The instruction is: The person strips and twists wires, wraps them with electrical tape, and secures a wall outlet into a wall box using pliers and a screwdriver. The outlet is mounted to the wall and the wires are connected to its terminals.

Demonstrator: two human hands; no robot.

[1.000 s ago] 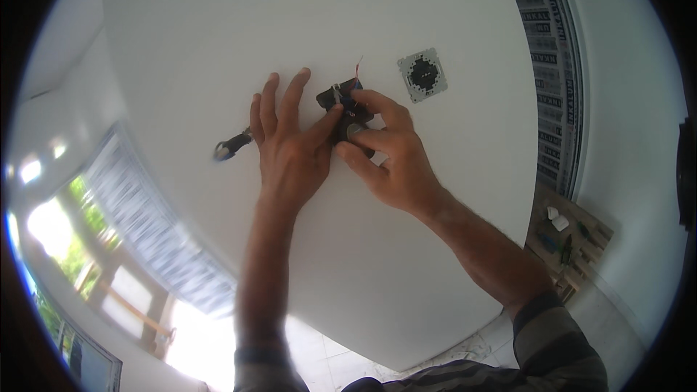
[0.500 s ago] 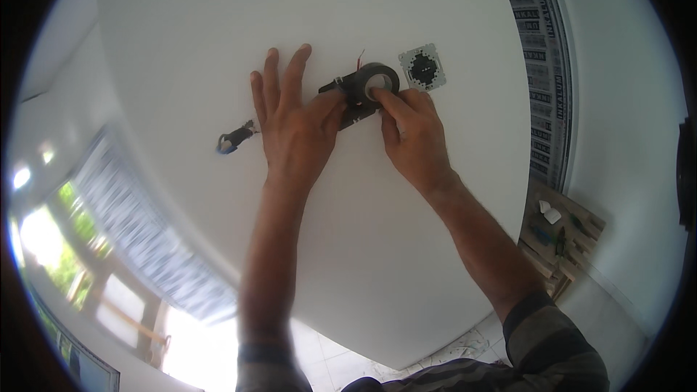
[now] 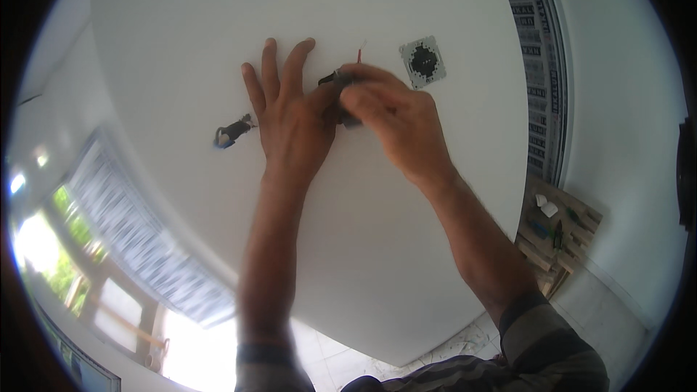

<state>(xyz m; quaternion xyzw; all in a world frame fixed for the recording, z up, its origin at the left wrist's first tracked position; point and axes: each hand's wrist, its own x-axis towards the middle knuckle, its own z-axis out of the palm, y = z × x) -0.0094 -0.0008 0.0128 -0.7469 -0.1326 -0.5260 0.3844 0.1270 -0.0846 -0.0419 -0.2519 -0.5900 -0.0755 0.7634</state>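
Three fingers of my left hand (image 3: 296,125) are spread over the smooth white surface (image 3: 363,247); its other digits reach the black, angular box (image 3: 328,79) between my hands, and whether they pinch anything I cannot tell. My blurred right hand (image 3: 408,120) curls over that box, grip hidden. A thin red wire (image 3: 359,56) pokes out above, near a square grey frame, black-centred (image 3: 422,62).
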